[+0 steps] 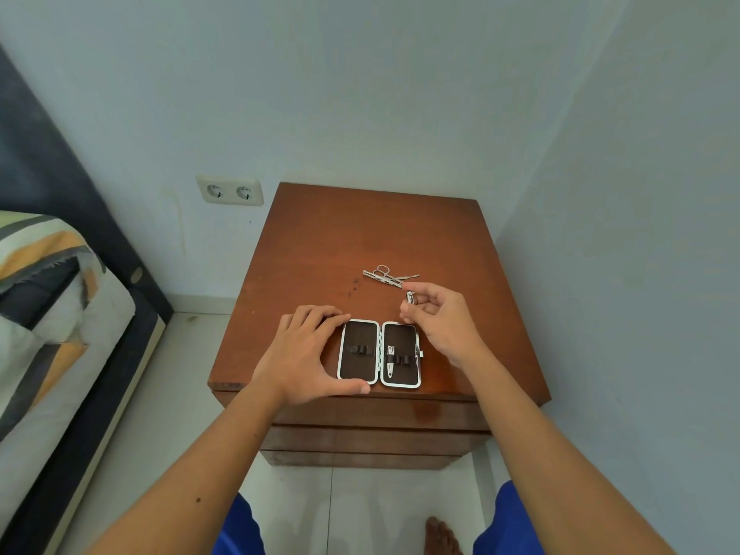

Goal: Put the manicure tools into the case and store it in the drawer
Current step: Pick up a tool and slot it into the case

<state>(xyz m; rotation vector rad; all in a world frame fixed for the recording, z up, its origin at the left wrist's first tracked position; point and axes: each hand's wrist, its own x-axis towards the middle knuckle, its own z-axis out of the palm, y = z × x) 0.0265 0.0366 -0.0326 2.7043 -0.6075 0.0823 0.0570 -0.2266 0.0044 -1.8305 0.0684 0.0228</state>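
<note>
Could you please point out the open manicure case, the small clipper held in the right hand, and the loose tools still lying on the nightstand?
manicure case [400,338]: head view, right half's lining.
small clipper [410,297]: head view, its metal body.
loose tools [387,275]: head view, middle of pile.

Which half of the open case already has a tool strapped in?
The right half: a small clipper sits under its strap. The left half, steadied by the left hand, shows only empty loops.
</note>
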